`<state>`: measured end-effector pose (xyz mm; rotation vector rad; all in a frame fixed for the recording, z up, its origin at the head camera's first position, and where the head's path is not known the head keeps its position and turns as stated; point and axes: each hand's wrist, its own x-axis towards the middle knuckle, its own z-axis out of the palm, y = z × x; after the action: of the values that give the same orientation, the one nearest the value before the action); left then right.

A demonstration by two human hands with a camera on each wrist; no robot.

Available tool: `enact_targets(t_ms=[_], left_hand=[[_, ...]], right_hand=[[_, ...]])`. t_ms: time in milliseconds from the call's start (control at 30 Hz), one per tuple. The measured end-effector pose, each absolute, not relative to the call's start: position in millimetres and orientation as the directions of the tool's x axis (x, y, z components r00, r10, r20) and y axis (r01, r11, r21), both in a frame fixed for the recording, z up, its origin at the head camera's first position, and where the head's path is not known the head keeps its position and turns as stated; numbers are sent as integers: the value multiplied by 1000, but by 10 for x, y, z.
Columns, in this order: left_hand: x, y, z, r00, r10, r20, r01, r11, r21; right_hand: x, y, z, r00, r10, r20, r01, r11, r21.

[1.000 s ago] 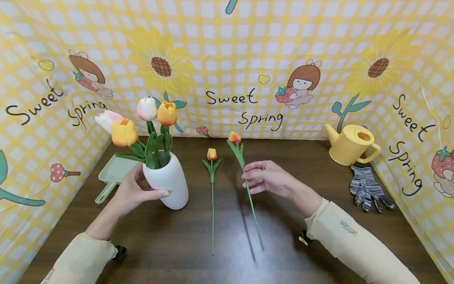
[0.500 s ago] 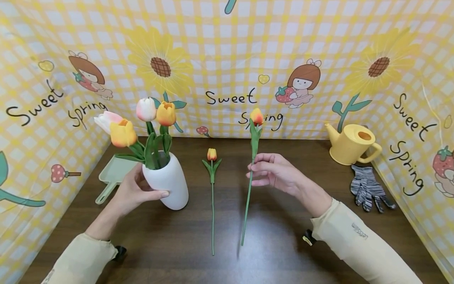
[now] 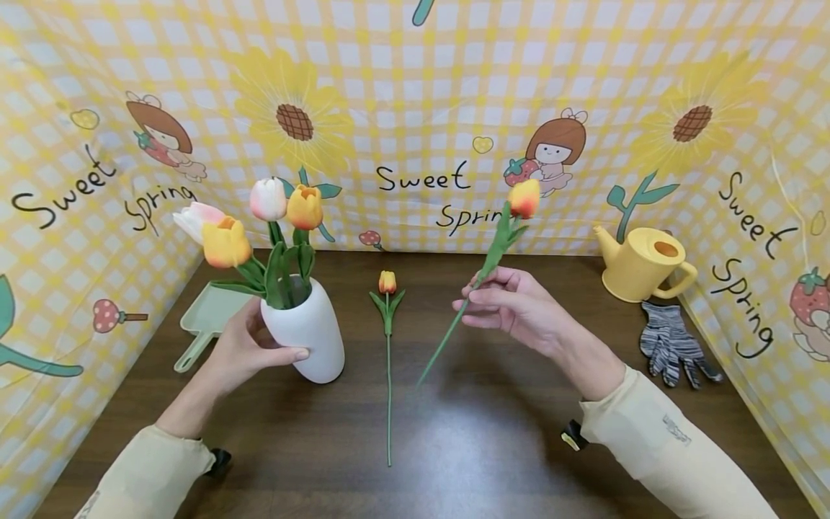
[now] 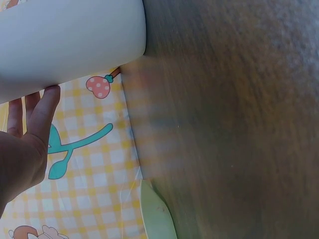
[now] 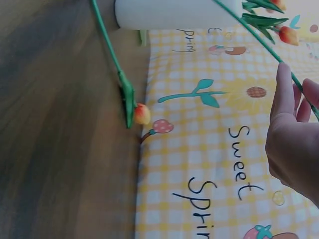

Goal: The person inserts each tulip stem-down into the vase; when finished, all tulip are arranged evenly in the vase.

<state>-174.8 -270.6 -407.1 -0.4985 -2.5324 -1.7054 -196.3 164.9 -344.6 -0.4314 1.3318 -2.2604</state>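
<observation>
My left hand [image 3: 243,346] grips the white vase [image 3: 310,335] near its upper part, thumb across the front; other fingers are hidden behind it. Pink-white tulips [image 3: 268,199] and yellow-orange tulips [image 3: 226,241] stand in the vase, leaning left. With thumb and fingers my right hand [image 3: 512,306] pinches the green stem of an orange-yellow tulip [image 3: 524,200], raised above the table. Its bloom points up and right, and its stem slants down to the left. Between the hands, another orange tulip [image 3: 387,282] lies on the table, stem toward me.
A light green dustpan [image 3: 210,313] lies left, behind the vase and hand. On the right stand a yellow watering can [image 3: 643,265] and, in front of it, a grey knitted glove [image 3: 674,344]. Checked cloth walls [image 3: 415,94] enclose the brown table [image 3: 311,461] at back and sides.
My right hand has lifted the tulip and moved a little right, tilting its bloom to the right and its stem end up to the left. The left hand and vase have stayed put.
</observation>
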Motion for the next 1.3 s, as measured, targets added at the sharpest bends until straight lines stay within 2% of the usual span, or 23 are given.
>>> enact_targets(t_ms=[333,667,933,1300], left_hand=[[-1761,-2709,-4065,-946,231,227,296,335,894],[-1765,-2714,-4083,-944,230,238,308,344,887],[-1761,-2725,-4081,-945,231,233,303,346,888],[-1750,-2713,-4085,-945,234,227,299,345,890]], right_hand=[[-1859,1580,-3281,-858,-477,190,72,-479,-875],[-1846,1374,-3133,-845,-427,323,-26,-569,-822],[-1857,1151,-2970,-809,-373,455,-126,-645,-754],[-1882,910,-2819,-777,-362,515,-208,-624,-753]])
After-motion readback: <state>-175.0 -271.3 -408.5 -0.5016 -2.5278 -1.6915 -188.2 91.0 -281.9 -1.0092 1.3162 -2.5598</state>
